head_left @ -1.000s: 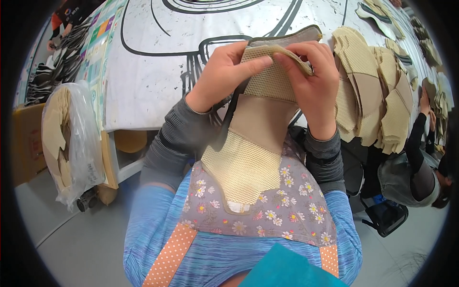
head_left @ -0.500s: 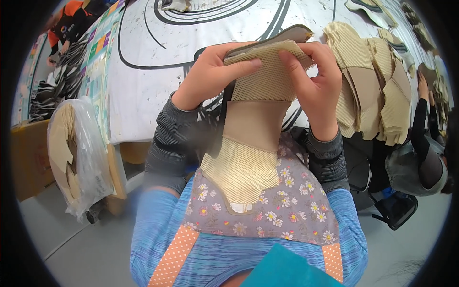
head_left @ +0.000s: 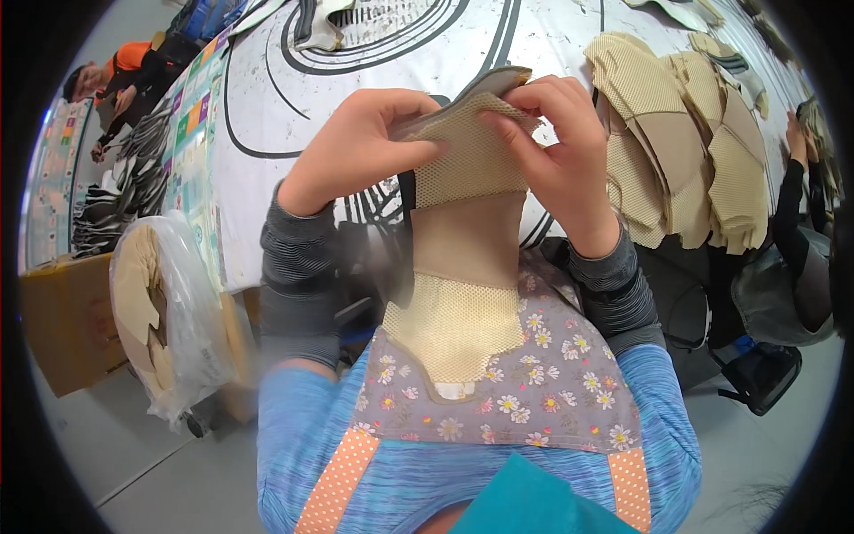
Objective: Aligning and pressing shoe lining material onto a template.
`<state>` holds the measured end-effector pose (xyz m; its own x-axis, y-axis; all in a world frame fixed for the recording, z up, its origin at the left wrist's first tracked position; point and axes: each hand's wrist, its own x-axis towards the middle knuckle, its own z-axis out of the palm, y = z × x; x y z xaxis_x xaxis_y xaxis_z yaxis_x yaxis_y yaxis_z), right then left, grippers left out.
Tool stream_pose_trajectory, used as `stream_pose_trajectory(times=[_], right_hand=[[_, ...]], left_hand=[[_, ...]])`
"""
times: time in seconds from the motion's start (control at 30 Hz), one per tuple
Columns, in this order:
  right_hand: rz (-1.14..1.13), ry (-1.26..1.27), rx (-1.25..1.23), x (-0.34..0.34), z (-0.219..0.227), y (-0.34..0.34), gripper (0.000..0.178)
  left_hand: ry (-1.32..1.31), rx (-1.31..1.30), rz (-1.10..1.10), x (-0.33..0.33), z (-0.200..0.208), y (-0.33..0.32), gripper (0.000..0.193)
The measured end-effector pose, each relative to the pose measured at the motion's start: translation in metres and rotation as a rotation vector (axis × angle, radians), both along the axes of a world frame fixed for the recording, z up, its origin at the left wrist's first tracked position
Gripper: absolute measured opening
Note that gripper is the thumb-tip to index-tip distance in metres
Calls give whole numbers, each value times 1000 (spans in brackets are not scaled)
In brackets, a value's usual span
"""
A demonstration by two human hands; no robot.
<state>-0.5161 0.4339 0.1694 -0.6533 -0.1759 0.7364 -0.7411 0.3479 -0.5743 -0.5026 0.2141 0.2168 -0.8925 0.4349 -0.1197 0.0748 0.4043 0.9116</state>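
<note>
A long beige mesh fabric piece (head_left: 467,236) with a smooth tan band across its middle hangs from my hands down over my apron (head_left: 569,392). Behind its upper end lies a layer with a dark grey edge (head_left: 498,78). My left hand (head_left: 351,147) pinches the left edge near the top, thumb on the mesh and fingers hidden behind. My right hand (head_left: 565,151) grips the upper right corner between thumb and fingers. The lower end narrows to a tab with a white patch (head_left: 454,390).
Stacks of similar mesh pieces (head_left: 654,151) lie on the white, black-lined table (head_left: 276,191) at right. At left are a clear plastic bag of beige pieces (head_left: 182,311), a cardboard box (head_left: 71,316) and a dark pile (head_left: 124,191). People work at both sides.
Both hands and the upper end of the fabric piece have shifted a little left and down. My left thumb sits nearer the left edge. The view has turned slightly.
</note>
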Motion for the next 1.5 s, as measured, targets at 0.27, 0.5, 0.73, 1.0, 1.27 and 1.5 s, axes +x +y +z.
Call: stream_pose_trajectory(times=[0.27,0.5,0.73,1.0,1.27,1.5], right_hand=[[-2,85,-30,-4,4,-4,20],[83,-168,-301,0,-14,-1,41],[417,-726,-194,37,-23,8,63],[249,-675,-365,43,-38,1,20],[257,-617,-436,37,-27,3,17],[256,-678,-232,25,-20,9,20]], left_hand=[[231,-359,-135,-4,14,22,26],[121,-129,-58,3,4,18,25],[31,217,214,16,-10,13,22],[106,325,243,25,-30,11,21],[2,321,259,30,-35,12,26],[135,440,336,27,-46,27,22]])
